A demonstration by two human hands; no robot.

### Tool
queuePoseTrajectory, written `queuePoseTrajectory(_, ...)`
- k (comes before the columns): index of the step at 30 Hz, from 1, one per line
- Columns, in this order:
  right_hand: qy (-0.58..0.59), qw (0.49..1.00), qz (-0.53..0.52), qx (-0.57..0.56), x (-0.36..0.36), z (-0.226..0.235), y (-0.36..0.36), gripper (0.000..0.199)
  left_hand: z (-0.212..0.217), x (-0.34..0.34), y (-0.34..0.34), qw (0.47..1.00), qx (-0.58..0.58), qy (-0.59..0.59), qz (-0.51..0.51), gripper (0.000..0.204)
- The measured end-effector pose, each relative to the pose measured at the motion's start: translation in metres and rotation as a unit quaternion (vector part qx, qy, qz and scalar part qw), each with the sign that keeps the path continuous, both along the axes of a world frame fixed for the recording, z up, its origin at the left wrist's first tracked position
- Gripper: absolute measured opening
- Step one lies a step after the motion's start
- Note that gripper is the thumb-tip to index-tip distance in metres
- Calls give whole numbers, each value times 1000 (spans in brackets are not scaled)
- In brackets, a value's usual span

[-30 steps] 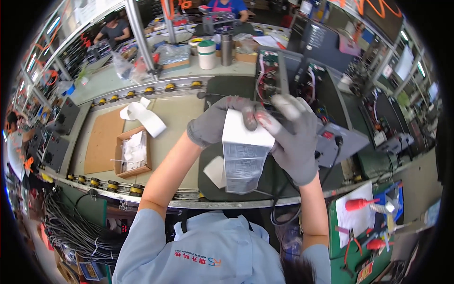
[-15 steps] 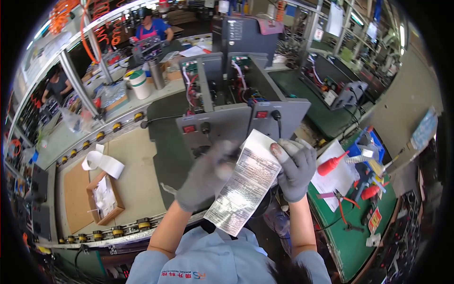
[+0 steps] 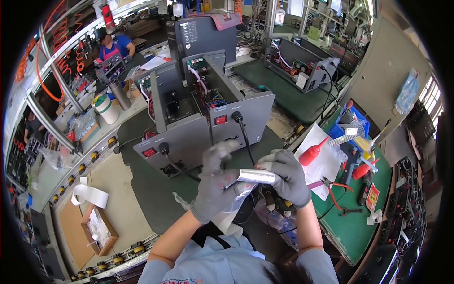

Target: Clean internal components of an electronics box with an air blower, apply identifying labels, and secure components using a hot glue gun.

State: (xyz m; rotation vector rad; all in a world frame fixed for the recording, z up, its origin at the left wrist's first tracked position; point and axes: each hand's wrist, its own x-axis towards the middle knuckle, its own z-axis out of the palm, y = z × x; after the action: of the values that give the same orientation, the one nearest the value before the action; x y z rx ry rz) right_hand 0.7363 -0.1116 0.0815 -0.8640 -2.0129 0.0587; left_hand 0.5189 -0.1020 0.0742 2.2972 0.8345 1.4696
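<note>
A silver label sheet (image 3: 256,176) with a white backing is bent over between my hands, in front of my chest. My right hand (image 3: 287,176), in a grey glove, is closed on its right side. My left hand (image 3: 213,184), also gloved, pinches its left edge near the thumb, while its upper fingers are raised and slightly blurred. The lower part of the sheet hangs below, partly behind the left hand. Just beyond my hands stand two grey metal-cased units, a left unit (image 3: 182,137) and a right unit (image 3: 253,111), open on top, with red switches and plugged black cables.
At left, a small cardboard box (image 3: 112,235) and a white paper roll (image 3: 94,195) lie beside rollers. On the green side table (image 3: 350,236) are a red bottle (image 3: 312,152), pliers (image 3: 333,187) and a blue bin (image 3: 347,124). A co-worker (image 3: 116,49) sits far left.
The flat label sheet has been turned and folded over between my hands. My left hand has come in to its edge. The view has shifted, so the units appear further left.
</note>
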Motion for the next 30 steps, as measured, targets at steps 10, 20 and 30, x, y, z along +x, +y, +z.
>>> queuePoseTrajectory(10,-36,993,3,-110,5,8,11,29,-24,15,29,991,-55,-17,-119,25)
queuePoseTrajectory(20,97,988,-56,-109,-13,-5,16,32,-25,19,43,989,-84,-25,-116,27)
queuePoseTrajectory(30,94,988,-120,19,-1,-10,33,24,-22,49,38,969,-238,-40,-61,23)
